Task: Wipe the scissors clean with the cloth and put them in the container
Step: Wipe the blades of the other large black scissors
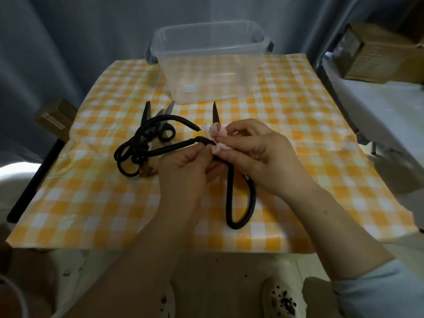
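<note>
A: Head view first — where are the scissors?

B: The large black scissors (229, 193) are held just above the worktop, near its middle. One blade tip points away toward the clear plastic container (206, 88), and one looped handle hangs toward the person.

A: And the hands?

B: The left hand (183, 164) has its grip closed, thumb and fingers pinching the other handle, which spreads out to the left. The right hand (257, 148) grips a crumpled pink cloth (218, 131), bunched round the scissors near the pivot, at the base of the blade.

A: What about the container?

B: It stands at the far edge of the worktop, upright, with dark clips at both ends — nothing of the held pair touches it.

A: Anything else?

B: A heap of other black scissors (137, 143) lies to the left on the yellow-and-white checked tablecloth (91, 203). A cardboard box (376, 53) sits off to the right, apart from the worktop.
</note>
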A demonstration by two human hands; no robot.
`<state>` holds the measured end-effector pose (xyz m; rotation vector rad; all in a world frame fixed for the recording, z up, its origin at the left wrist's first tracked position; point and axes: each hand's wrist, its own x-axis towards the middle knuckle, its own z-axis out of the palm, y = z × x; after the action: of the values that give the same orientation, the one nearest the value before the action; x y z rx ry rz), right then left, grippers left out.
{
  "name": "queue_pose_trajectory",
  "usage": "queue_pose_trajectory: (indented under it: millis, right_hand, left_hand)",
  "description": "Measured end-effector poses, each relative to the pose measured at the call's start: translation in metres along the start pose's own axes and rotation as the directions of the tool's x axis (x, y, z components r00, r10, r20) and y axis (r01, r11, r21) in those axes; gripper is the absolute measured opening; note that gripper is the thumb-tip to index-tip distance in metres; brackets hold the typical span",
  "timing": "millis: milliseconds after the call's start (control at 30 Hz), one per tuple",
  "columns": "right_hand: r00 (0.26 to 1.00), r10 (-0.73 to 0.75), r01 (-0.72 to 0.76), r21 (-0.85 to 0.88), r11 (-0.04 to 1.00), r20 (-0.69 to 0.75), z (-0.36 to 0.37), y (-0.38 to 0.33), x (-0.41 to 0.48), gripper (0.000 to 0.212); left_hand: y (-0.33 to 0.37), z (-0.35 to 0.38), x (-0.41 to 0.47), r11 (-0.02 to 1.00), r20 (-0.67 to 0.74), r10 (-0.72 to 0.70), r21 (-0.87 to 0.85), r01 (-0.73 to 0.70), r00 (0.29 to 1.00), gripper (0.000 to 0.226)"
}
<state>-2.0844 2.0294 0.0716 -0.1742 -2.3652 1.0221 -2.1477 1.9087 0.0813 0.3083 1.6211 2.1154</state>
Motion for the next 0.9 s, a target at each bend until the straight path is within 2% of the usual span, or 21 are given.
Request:
queue_pose_trajectory:
  millis: [100,200,333,500,600,633,700,800,900]
  right_hand:
    - [1.0,-0.018,0.019,0.071,0.997,-0.018,0.003,0.005,0.0,0.022]
    - [0.995,0.011,0.004,0.156,0.988,-0.096,0.008,0.006,0.001,0.018]
    - [0.983,0.101,-0.092,0.065,0.994,-0.152,0.014,0.006,0.001,0.012]
    - [0.947,0.22,-0.23,-0.016,0.973,-0.235,0.022,0.006,0.003,0.012]
    - [0.918,0.297,-0.267,0.147,0.953,-0.263,0.015,0.005,0.006,0.022]
    - [0.919,0.313,-0.256,0.243,0.936,-0.239,0.011,0.004,0.006,0.027]
    - [0.952,0.267,-0.197,0.364,0.91,-0.152,0.006,0.001,0.003,0.02]
    - [0.99,0.101,-0.078,0.208,0.975,-0.1,0.009,0.002,-0.001,0.012]
    - [0.984,0.082,-0.072,0.071,0.995,-0.159,0.015,0.005,0.001,0.011]
  left_hand:
    - [-0.001,0.0,0.0,1.0,0.001,-0.007,0.002,0.007,1.0,0.022]
    - [-0.006,0.002,-0.002,0.999,-0.022,0.024,0.046,-0.023,0.999,0.027]
    - [-0.014,0.003,-0.005,0.98,-0.027,0.104,0.172,-0.098,0.994,0.033]
    - [-0.017,0.005,-0.005,0.972,-0.038,0.105,0.216,-0.095,0.994,0.032]
    - [-0.016,0.005,-0.005,0.987,-0.055,0.051,0.158,-0.042,0.997,0.03]
    - [-0.015,0.004,-0.005,0.991,-0.058,0.037,0.128,-0.03,0.998,0.029]
    - [-0.011,0.002,-0.003,0.997,-0.048,0.03,0.068,-0.027,0.998,0.027]
    - [-0.009,0.001,-0.001,0.999,-0.023,0.038,0.023,-0.038,0.999,0.023]
    - [-0.015,0.002,-0.002,0.987,-0.024,0.089,0.14,-0.085,0.996,0.027]
